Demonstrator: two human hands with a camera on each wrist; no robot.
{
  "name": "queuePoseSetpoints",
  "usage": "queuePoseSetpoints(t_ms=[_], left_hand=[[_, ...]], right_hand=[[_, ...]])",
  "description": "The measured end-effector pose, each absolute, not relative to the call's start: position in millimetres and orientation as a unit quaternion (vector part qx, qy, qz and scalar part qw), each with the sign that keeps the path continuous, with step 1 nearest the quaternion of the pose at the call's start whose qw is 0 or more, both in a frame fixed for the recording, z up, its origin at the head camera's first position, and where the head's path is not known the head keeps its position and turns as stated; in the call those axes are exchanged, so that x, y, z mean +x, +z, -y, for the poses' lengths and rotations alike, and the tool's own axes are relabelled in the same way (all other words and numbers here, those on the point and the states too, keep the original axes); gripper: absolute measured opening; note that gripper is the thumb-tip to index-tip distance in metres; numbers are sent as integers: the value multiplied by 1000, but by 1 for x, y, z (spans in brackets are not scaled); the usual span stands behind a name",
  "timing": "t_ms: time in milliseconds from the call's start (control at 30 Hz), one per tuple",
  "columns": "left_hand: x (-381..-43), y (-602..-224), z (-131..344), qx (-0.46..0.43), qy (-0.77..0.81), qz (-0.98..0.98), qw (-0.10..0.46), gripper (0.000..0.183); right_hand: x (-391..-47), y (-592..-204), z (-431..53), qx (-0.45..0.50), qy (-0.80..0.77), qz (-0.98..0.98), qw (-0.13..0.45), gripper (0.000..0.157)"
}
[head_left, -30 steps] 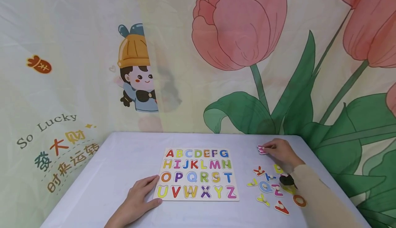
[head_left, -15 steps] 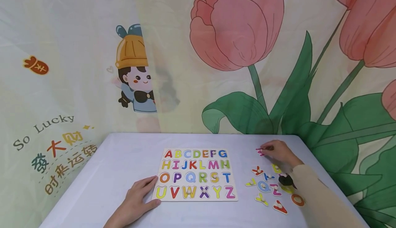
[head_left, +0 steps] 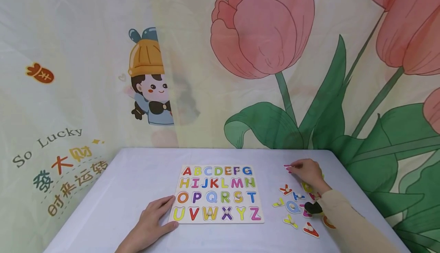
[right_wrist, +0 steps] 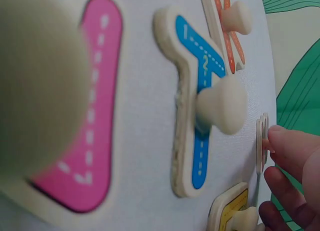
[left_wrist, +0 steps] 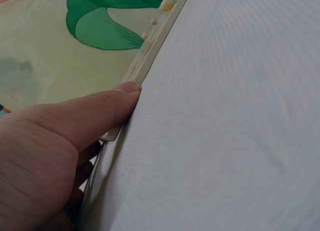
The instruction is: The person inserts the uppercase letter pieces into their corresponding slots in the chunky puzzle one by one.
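Note:
My right hand (head_left: 309, 173) pinches a small pink letter puzzle piece (head_left: 287, 167) between thumb and fingertips, just over the far right of the table. In the right wrist view this letter piece (right_wrist: 262, 146) appears edge-on, its face turned away. My left hand (head_left: 152, 216) rests at the near left corner of the wooden alphabet board (head_left: 216, 204). Its forefinger touches the board's left side, and the thumb (left_wrist: 107, 108) lies straight against the near edge. Knobbed pieces fill some of the board's slots, among them the X (head_left: 227, 213) and the W (head_left: 210, 213).
Several loose knobbed letters lie right of the board, including a red K (head_left: 285, 189), a light blue Q (head_left: 293, 206), a yellow Y (head_left: 290, 221), a red V (head_left: 311, 229) and a blue T (right_wrist: 202, 141). A printed curtain (head_left: 192, 73) hangs behind the table.
My right hand has come slightly nearer, and the pink letter has tilted from face-up to more edge-on. The right forearm has shifted left, covering more of the loose pieces. The left hand stays put.

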State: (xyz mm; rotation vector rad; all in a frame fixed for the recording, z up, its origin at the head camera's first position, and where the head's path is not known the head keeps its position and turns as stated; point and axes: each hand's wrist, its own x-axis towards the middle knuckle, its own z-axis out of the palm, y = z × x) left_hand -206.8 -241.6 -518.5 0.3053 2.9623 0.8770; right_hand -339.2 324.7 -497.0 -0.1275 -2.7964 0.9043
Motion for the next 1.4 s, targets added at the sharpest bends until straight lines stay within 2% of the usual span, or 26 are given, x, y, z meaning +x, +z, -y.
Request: queuePoseSetpoints(t_ms=[467, 900, 1067, 1400], left_hand=[[-207, -519, 241, 93, 283, -954, 25, 92], [-208, -520, 241, 96, 283, -954, 24, 92], [-208, -519, 241, 97, 284, -954, 24, 92], [-207, -518, 242, 97, 284, -954, 22, 91]], right_hand=[[-343, -496, -331, -33, 302, 950, 77, 26], [-355, -473, -340, 117, 252, 959, 46, 12], [-357, -469, -330, 142, 260, 955, 28, 12], [-347, -463, -281, 216, 271, 937, 31, 12]])
